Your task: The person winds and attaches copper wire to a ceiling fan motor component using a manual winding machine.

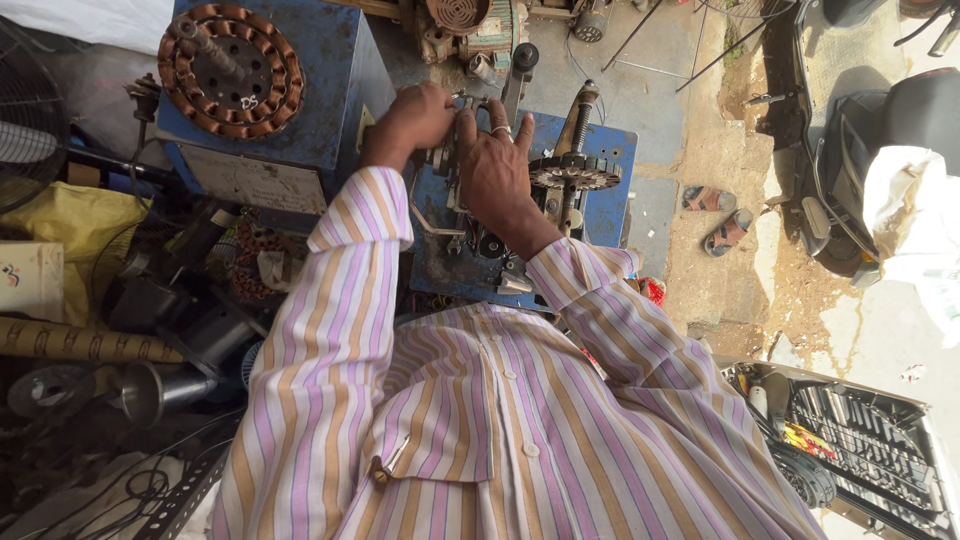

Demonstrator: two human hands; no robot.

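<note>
Both hands work at the small metal mechanism [452,150] on the blue bench [610,215]: left hand [415,115] clenched around its upper part, right hand [492,165] resting there with fingers [524,132] extended (ringed), beside the toothed wheel [573,174].

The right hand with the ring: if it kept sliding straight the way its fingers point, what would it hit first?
The right hand points up the picture over the blue machine. First in line looks to be the black-knobbed metal lever just past its fingertips, though depth is hard to judge from above.
</note>
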